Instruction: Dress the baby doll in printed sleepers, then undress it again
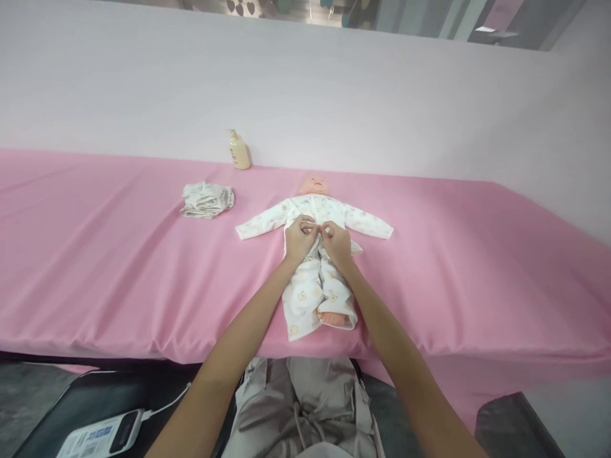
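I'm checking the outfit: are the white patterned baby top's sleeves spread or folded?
Spread: both sleeves extend outward on the pink fabric cover.

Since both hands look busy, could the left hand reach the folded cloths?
Probably yes, after releasing the baby clothes: only a flat sleeve lies between the left hand and the folded cloths.

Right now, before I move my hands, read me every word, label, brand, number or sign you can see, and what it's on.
No text can be read here.
Pump bottle: dark lettering, too small and blurred to read.
White device: a label with blue and dark print, too blurred to read.
Baby outfit: small printed pictures, no readable words.
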The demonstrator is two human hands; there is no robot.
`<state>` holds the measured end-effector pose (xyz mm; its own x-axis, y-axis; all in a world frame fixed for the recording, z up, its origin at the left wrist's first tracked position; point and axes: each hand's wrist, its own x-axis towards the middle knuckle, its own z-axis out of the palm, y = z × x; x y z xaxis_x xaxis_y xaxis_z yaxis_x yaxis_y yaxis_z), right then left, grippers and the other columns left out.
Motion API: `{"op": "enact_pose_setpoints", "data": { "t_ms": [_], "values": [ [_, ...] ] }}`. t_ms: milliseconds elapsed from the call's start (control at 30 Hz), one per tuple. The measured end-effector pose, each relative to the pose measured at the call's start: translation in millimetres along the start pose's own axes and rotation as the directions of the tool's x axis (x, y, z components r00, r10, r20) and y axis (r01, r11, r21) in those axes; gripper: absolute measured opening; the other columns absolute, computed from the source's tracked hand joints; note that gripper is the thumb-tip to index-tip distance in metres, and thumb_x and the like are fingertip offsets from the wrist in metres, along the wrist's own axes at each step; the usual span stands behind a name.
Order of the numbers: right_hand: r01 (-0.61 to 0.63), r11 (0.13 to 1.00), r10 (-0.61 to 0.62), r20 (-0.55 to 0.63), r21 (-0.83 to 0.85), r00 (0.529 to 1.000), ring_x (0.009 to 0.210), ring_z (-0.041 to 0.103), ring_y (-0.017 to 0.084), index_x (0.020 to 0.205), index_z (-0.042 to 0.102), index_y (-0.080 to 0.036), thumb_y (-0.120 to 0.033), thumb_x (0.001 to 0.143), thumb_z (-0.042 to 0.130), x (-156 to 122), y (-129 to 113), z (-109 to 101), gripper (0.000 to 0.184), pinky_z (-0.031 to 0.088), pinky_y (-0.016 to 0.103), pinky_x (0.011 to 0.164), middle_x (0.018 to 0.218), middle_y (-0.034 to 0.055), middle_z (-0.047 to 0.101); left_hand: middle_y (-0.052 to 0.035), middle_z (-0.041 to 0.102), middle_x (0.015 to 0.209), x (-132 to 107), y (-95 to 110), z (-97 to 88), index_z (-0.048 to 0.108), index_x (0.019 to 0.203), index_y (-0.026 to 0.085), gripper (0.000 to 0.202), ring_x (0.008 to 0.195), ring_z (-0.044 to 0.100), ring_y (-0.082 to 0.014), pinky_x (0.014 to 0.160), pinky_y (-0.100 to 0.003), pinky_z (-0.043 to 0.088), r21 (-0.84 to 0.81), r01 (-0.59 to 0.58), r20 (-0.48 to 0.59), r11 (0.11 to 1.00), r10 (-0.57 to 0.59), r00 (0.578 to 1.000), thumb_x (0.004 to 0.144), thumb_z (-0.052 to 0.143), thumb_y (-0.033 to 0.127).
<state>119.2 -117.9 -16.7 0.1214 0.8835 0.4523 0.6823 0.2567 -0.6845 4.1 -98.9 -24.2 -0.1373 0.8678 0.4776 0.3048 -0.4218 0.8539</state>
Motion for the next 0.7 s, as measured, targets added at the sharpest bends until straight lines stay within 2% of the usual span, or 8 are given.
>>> {"op": "enact_pose_setpoints", "data": {
  "t_ms": [67,167,367,500,600,700],
  "values": [
    [-0.004,0.996,0.006,-0.021,0.087,1.000,0.046,0.034,0.011,0.072,0.061,-0.021,-0.033,0.081,0.048,0.6,1.3,0.3,0.020,0.025,0.024,0.052,0.047,-0.0062,0.039,0.0023,0.068,0.067,-0.8,1.2,0.3,0.059,0.085,0.020,0.014,0.051,0.050,-0.0098,0.057,-0.022,0.042,0.017,-0.016,-0.007,1.000,0.016,1.000,0.071,0.061,0.022],
    [-0.076,0.961,0.084,-0.016,0.266,0.996,0.045,0.028,0.009,0.062,0.058,-0.020,-0.035,0.075,0.053,3.1,2.8,1.4,0.021,0.024,0.024,0.050,0.045,-0.0070,0.033,0.0019,0.068,0.068,-0.6,3.0,-0.4,0.058,0.084,0.020,0.012,0.052,0.050,-0.0100,0.058,-0.022,0.042,0.026,-0.024,0.002,0.999,0.024,1.000,0.072,0.061,0.022],
    [-0.294,0.757,0.282,0.113,0.583,0.953,0.046,0.027,0.008,0.055,0.057,-0.019,-0.030,0.062,0.059,8.7,4.1,2.3,0.013,0.025,0.023,0.047,0.047,-0.0068,0.033,0.0013,0.068,0.069,1.0,4.6,-1.3,0.057,0.081,0.020,0.011,0.052,0.049,-0.0099,0.058,-0.022,0.041,0.024,-0.035,0.025,0.999,0.035,0.999,0.072,0.063,0.024],
    [-0.367,0.637,0.329,0.192,0.677,0.925,0.050,0.036,0.008,0.054,0.058,-0.018,-0.028,0.056,0.062,10.0,4.2,0.6,0.011,0.034,0.023,0.051,0.050,-0.0055,0.043,0.0017,0.067,0.069,1.5,3.4,-1.2,0.056,0.081,0.020,0.012,0.054,0.050,-0.0102,0.058,-0.023,0.041,0.031,-0.032,0.043,0.999,0.031,0.999,0.072,0.063,0.025],
    [-0.374,0.629,0.344,0.187,0.682,0.920,0.054,0.043,0.010,0.055,0.059,-0.018,-0.029,0.055,0.062,9.6,4.6,1.0,0.012,0.039,0.023,0.055,0.053,-0.0041,0.050,0.0024,0.064,0.067,2.3,1.3,-1.0,0.056,0.079,0.020,0.011,0.054,0.050,-0.0103,0.058,-0.022,0.040,0.023,-0.045,0.045,0.999,0.044,0.998,0.072,0.063,0.025],
    [-0.343,0.644,0.355,0.129,0.684,0.926,0.054,0.046,0.011,0.056,0.060,-0.017,-0.031,0.057,0.062,8.6,5.3,3.9,0.014,0.041,0.024,0.055,0.054,-0.0032,0.053,0.0026,0.063,0.066,3.4,0.0,-0.7,0.055,0.076,0.020,0.008,0.053,0.048,-0.0102,0.058,-0.023,0.040,0.012,-0.065,0.056,0.998,0.065,0.996,0.073,0.062,0.024]
  ]
}}
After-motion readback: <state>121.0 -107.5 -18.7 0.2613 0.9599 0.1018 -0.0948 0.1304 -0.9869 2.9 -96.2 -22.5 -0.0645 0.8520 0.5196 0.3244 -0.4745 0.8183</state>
